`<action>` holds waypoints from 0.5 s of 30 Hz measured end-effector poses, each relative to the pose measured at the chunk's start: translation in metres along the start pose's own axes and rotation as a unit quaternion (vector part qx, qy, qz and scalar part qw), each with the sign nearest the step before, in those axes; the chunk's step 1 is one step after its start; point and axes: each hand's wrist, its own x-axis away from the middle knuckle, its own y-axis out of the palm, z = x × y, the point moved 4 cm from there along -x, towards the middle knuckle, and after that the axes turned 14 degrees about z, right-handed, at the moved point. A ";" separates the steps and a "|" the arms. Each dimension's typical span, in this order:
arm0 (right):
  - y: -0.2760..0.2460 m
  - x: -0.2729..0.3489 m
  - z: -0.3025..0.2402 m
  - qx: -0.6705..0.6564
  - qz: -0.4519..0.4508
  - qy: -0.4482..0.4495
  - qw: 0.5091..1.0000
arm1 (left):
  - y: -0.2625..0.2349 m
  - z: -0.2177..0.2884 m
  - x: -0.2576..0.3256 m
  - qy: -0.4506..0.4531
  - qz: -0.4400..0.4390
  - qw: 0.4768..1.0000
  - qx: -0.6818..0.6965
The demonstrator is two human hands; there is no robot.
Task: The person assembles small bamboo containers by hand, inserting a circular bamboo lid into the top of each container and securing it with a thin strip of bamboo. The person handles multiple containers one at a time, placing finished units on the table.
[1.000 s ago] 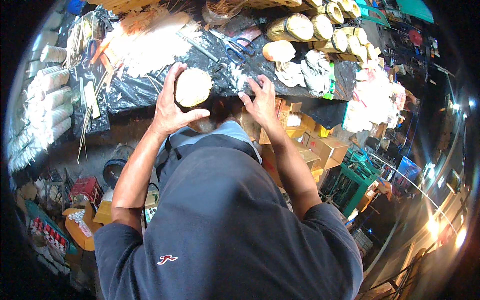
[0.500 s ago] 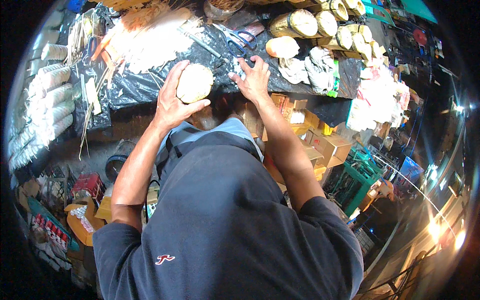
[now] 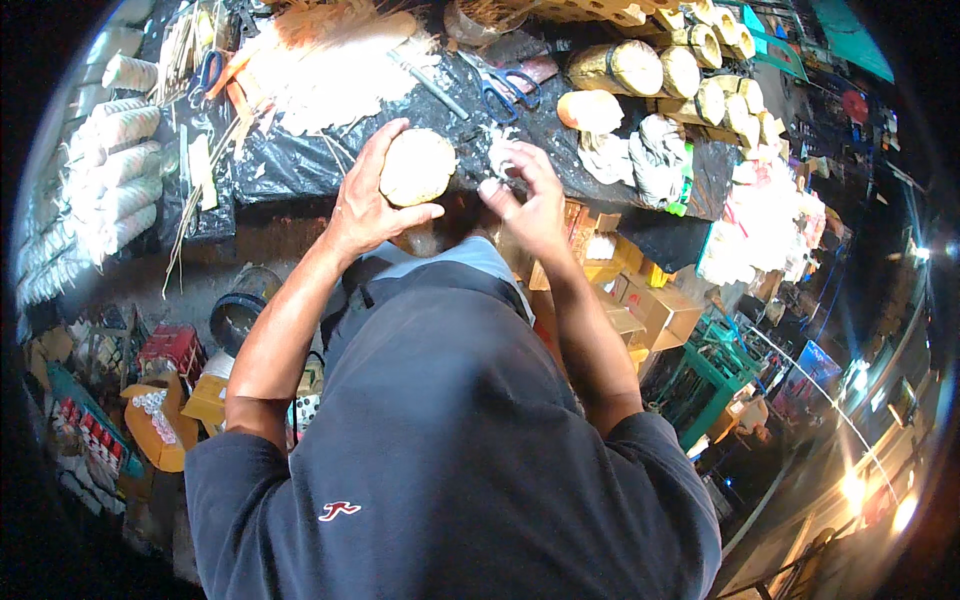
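My left hand (image 3: 365, 205) is wrapped round the side of a pale yellow, round-ended piece (image 3: 418, 167), holding it at the bench's front edge. Only its rough, round face shows; its length is hidden. To the right, my right hand (image 3: 532, 200) has its fingers curled with the thumb below. A crumpled white scrap (image 3: 500, 150) is at its fingertips, and the grip looks like a pinch on it. Beyond that hand lie blue-handled scissors (image 3: 505, 92) and a grey rod (image 3: 430, 85) on the black plastic sheet (image 3: 290, 165).
White sheets (image 3: 345, 85) spread over the back left. Wrapped white rolls (image 3: 125, 180) stack at the far left. Yellow cylinders (image 3: 620, 68) lie at the back right, near an orange-topped lump (image 3: 590, 110) and grey rags (image 3: 655, 145). Cardboard boxes (image 3: 665, 310) stand below the bench.
My right hand has come down toward the held piece, its spread fingers now curled in, with a white scrap at the tips. The whole view has shifted slightly; my left hand keeps its hold.
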 end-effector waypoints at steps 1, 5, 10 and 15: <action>0.003 0.004 -0.030 0.040 -0.015 -0.076 0.996 | 0.000 0.000 0.000 -0.015 -0.001 1.000 0.013; 0.034 0.000 -0.076 0.168 -0.045 -0.301 0.937 | 0.003 -0.001 0.000 -0.024 -0.002 0.999 0.042; 0.058 -0.011 -0.078 0.241 -0.058 -0.366 0.897 | 0.003 -0.002 0.000 -0.006 0.011 0.999 0.041; 0.059 -0.015 -0.077 0.235 -0.053 -0.380 0.893 | 0.001 0.001 -0.002 -0.015 0.006 1.000 0.027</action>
